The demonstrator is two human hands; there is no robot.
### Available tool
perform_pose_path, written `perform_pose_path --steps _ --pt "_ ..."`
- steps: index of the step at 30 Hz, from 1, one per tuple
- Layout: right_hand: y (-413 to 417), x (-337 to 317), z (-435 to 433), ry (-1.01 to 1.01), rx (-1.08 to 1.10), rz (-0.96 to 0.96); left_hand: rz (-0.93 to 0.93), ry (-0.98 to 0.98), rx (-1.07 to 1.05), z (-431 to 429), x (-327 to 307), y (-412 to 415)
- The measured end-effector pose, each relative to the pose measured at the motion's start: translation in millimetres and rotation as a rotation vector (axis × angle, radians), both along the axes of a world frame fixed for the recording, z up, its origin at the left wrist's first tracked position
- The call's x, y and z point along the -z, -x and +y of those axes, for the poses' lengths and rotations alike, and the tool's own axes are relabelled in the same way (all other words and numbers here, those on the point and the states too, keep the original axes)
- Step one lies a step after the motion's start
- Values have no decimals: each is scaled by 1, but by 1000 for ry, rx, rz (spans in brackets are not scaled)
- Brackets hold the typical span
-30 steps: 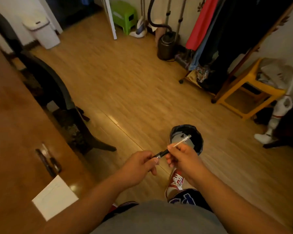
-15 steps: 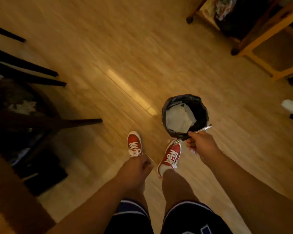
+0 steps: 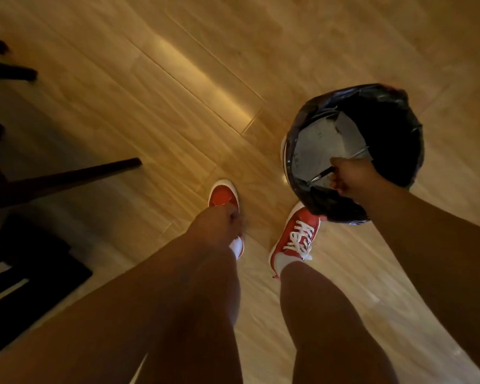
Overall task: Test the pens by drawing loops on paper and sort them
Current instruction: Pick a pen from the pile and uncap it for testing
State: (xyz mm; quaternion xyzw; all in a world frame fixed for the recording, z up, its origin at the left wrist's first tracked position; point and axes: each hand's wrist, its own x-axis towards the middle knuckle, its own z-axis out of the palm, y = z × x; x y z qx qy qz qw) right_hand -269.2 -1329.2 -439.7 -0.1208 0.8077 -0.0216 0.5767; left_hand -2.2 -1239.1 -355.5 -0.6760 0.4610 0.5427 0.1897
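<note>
Directly over round bin (image 3: 399,112), slim pen (image 3: 320,176) in right hand (image 3: 349,176)

Two red sneakers (image 3: 297,239) stand on the wood floor (image 3: 178,79) near dark chair legs (image 3: 75,176).

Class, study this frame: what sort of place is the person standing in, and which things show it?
Probably a room in a home: wood-plank floor, a small bin lined with a black bag, dark furniture legs. The right hand holds a pen over the bin.
</note>
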Motion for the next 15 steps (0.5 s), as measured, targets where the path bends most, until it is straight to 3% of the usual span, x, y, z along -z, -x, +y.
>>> perform_pose_path --steps 8,15 --pt "7 -20 13 6 -167 115 42 4 -24 -10 -10 -3" --pt "-18 -142 37 102 -413 29 67 95 -109 -4 -105 -8"
